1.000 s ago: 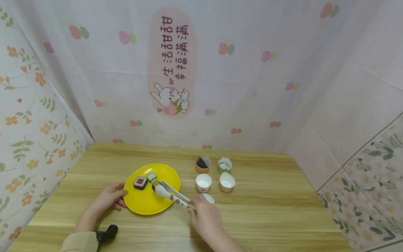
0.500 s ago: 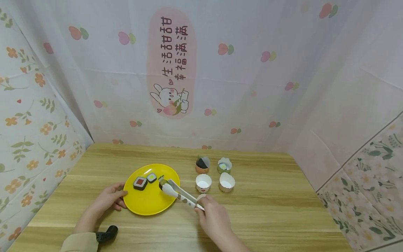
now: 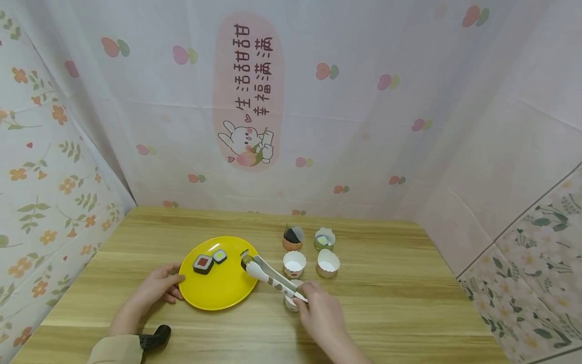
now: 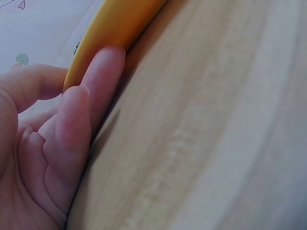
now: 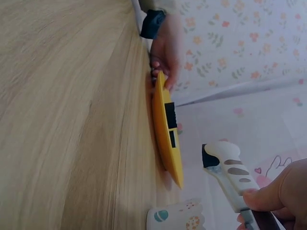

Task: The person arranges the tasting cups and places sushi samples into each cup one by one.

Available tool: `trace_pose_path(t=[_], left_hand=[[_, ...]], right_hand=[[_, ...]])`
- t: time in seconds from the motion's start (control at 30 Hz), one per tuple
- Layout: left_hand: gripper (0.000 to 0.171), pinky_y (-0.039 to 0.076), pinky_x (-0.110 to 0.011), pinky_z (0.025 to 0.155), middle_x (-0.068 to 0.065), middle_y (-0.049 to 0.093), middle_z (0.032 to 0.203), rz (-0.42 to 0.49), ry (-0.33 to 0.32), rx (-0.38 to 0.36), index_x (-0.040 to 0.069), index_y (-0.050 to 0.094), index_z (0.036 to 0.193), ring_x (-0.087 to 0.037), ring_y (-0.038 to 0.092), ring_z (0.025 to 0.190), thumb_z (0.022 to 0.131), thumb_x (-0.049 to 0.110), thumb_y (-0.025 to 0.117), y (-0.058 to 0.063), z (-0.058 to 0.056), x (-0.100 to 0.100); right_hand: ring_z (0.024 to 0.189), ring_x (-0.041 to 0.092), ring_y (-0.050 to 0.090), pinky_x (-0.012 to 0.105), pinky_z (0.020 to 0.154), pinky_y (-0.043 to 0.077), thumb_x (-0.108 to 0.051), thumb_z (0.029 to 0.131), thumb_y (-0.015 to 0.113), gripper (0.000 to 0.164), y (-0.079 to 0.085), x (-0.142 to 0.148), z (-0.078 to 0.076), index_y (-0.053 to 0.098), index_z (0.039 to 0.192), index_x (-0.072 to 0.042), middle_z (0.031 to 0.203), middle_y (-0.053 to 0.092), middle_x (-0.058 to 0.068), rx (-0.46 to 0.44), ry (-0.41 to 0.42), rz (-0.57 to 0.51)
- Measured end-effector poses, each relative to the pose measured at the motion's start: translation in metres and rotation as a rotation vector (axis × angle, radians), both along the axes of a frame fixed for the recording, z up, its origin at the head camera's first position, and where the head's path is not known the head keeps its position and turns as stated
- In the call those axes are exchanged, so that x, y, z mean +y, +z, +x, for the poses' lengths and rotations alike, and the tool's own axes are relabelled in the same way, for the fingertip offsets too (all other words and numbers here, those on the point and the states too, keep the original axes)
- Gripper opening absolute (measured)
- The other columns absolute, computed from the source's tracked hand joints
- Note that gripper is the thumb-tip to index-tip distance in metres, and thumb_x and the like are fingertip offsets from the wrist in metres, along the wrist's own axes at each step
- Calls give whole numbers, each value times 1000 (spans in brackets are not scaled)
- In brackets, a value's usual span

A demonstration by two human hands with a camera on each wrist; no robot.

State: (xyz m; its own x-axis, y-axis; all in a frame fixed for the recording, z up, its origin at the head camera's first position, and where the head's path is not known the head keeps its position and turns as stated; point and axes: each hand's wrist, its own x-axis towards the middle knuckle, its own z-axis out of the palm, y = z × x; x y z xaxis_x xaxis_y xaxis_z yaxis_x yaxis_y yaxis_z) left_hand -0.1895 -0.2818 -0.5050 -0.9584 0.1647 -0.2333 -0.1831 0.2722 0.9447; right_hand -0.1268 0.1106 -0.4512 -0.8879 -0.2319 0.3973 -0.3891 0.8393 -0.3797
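Holds the plate (image 3: 218,296) by its left rim in the left hand (image 3: 159,283), with fingers (image 4: 103,72) curled against it. Grips tongs (image 3: 273,277) in the right hand (image 3: 322,309), with fingers closed round them, pinching a dark piece (image 3: 245,260) above the plate's right side. Has a red roll (image 3: 203,264) just beside a yellow roll (image 3: 220,256) on the plate, plus five cups (image 3: 328,264) on the counter (image 3: 386,303) to its right.

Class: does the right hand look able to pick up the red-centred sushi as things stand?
Probably not: the right hand holds tongs clamped on a dark piece, though nothing covers the red-centred sushi.
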Motion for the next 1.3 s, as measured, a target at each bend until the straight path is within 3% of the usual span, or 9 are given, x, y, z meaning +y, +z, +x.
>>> trace_pose_path(t=[0.37, 0.63, 1.17, 1.3], left_hand=[[61, 54, -29, 53, -12, 65, 78, -3, -3, 6, -18, 20, 142, -25, 65, 63, 99, 15, 49, 0, 1, 1], [59, 55, -28, 54, -12, 65, 80, 8, 18, -6, -15, 23, 143, -25, 65, 64, 98, 14, 50, 0, 0, 1], [60, 55, -29, 54, -12, 65, 80, 0, 14, -4, -14, 22, 143, -25, 65, 65, 98, 14, 50, -1, -1, 1], [60, 55, -29, 54, -11, 65, 80, 0, 15, 0, -14, 23, 143, -26, 65, 65, 98, 14, 51, -1, -1, 1]], right_hand=[[68, 14, 62, 27, 50, 45, -14, 77, 79, 17, -5, 17, -1, 70, 90, -9, 91, 65, -3, 48, -34, 1], [62, 5, 53, 22, 48, 40, -12, 76, 80, 19, -5, 28, -1, 70, 91, -10, 89, 63, -4, 40, -47, -22], [56, 1, 44, 19, 44, 34, -9, 72, 82, 23, -5, 55, -5, 69, 92, -9, 83, 60, -4, 98, -92, -31], [57, 2, 47, 20, 44, 36, -9, 72, 82, 23, -5, 62, -5, 69, 91, -9, 85, 63, -3, 114, -104, -23]])
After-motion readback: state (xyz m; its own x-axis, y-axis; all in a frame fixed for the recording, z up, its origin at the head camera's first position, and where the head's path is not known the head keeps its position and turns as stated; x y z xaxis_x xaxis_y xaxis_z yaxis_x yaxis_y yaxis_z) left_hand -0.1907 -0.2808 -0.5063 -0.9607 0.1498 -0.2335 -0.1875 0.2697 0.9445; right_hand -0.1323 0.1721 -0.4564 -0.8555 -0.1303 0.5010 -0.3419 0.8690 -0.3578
